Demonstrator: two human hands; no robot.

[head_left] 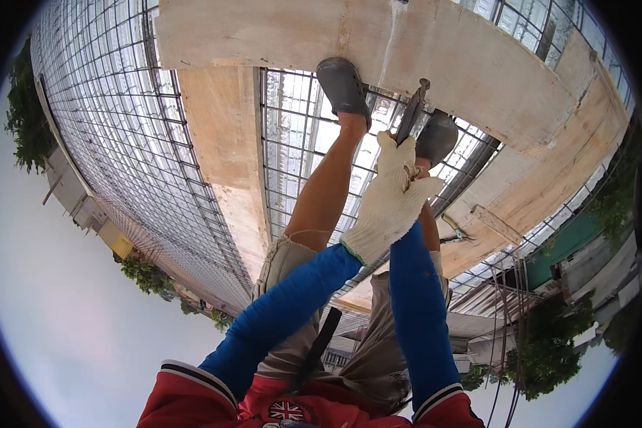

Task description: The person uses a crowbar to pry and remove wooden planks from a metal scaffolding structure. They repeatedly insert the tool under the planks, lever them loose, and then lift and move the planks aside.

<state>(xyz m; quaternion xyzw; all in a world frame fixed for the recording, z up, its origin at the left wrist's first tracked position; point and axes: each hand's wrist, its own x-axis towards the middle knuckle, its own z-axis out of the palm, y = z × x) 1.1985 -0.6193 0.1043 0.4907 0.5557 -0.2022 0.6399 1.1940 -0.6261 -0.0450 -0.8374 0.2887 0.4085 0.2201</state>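
Both my hands wear off-white knitted gloves and meet in front of my shins. My left hand (383, 203) is closed, its upper fingers around a long dark metal tool (411, 113). The tool points away from me and ends in a small knob over a plywood board (471, 78); its exact kind is unclear. Against the left hand rests my right hand (422, 194), fingers curled. Something thin and brownish (411, 173) shows between the gloves, too small to name. Beneath the hands lies a grid of steel rebar (292, 143) over shiny metal sheeting.
My feet, in dark clogs (341, 85), stand at the plywood edge and the grid. Another plank (225, 143) runs along the left. A hand tool with yellowish handles (455, 228) lies on the right-hand boards. Upright bars (517, 314) rise at lower right.
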